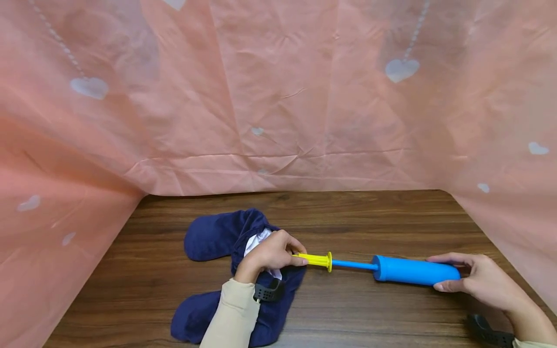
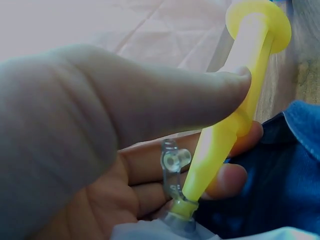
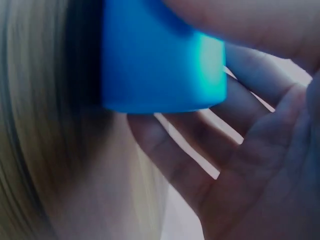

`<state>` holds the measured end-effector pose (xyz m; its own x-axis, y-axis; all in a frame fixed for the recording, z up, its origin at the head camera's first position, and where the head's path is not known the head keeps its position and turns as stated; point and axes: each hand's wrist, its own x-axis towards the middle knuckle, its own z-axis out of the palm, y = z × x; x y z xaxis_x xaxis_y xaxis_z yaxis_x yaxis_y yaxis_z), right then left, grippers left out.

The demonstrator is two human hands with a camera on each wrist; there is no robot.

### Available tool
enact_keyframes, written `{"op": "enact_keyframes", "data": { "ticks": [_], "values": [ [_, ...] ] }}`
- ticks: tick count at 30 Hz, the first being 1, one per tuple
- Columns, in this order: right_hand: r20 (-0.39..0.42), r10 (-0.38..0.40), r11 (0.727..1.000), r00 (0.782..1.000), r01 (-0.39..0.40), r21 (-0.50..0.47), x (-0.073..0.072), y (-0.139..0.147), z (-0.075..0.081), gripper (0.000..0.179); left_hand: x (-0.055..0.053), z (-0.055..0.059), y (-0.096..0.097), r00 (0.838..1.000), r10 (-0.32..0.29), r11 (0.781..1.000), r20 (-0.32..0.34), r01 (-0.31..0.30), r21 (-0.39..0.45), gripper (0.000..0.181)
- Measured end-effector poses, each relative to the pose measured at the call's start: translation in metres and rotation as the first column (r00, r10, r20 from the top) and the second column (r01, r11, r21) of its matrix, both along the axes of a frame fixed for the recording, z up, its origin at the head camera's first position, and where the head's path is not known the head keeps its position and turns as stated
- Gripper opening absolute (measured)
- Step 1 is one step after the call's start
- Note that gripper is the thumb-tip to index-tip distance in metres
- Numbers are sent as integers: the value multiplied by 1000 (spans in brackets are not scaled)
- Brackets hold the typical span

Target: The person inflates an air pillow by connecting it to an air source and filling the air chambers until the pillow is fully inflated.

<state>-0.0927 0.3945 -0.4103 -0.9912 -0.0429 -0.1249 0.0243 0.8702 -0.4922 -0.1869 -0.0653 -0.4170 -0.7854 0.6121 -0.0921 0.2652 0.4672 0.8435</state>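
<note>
A hand pump [image 1: 411, 270] with a blue barrel, a thin blue rod and a yellow nozzle end [image 2: 215, 130] lies level between the hands. My left hand [image 1: 271, 251] pinches the yellow nozzle between thumb and fingers. In the left wrist view, the nozzle's tip sits in a clear valve [image 2: 181, 220] on white material, its small cap [image 2: 175, 160] hanging beside it. My right hand [image 1: 483, 280] grips the far end of the blue barrel [image 3: 165, 65], thumb on one side and fingers on the other. A navy U-shaped neck pillow [image 1: 213, 237] lies under the left hand, white lining [image 1: 257, 240] showing at its opening.
The dark wood table [image 1: 348, 217] carries the pillow and pump. A pink curtain [image 1: 278, 96] with white hearts hangs behind and along both sides of it. Black wrist straps [image 1: 269, 291] are on both arms.
</note>
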Motion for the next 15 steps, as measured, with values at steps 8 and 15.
{"op": "enact_keyframes", "data": {
  "ticks": [8,15],
  "values": [
    [17,-55,998,998,55,14,5,21,1,67,1,1,-2,1000,12,1000,6,-12,8,4],
    [-59,-12,999,998,14,37,0,-4,2,59,1,1,2,1000,11,1000,-12,-10,20,3]
  ]
}}
